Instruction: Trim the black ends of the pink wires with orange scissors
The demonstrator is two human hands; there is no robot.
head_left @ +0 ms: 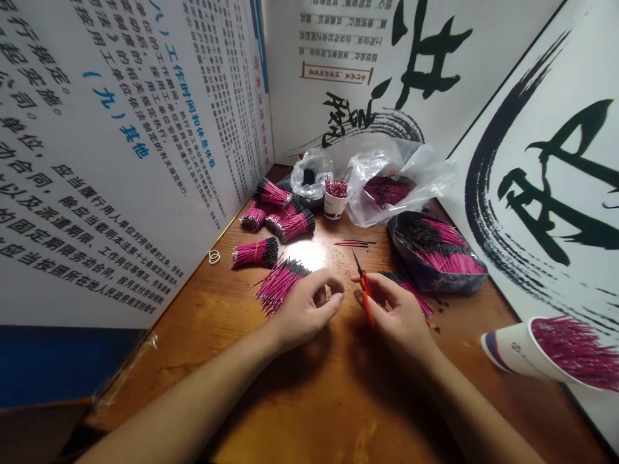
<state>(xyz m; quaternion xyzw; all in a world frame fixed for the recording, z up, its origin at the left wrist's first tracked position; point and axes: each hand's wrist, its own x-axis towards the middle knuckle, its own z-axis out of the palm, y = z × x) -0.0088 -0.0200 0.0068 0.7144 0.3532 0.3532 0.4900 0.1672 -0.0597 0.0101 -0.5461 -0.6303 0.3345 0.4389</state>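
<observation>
My left hand (304, 308) rests on the wooden table (309, 386) with fingers curled in a loose ring; I cannot make out anything inside them. Just left of it lies a loose fan of magenta wire pieces (278, 283). My right hand (391, 312) is closed on small red-handled scissors (363, 290), whose dark blades point up and away. More magenta wires (411, 291) lie right behind that hand.
Tied wire bundles (283, 216) lie at the back left, with a rubber band (213, 257) near the wall. A paper cup (334, 200), plastic bags of wires (387, 187), a dark bag (438, 251) and a tipped cup (546, 351) stand around. Printed boards wall the table.
</observation>
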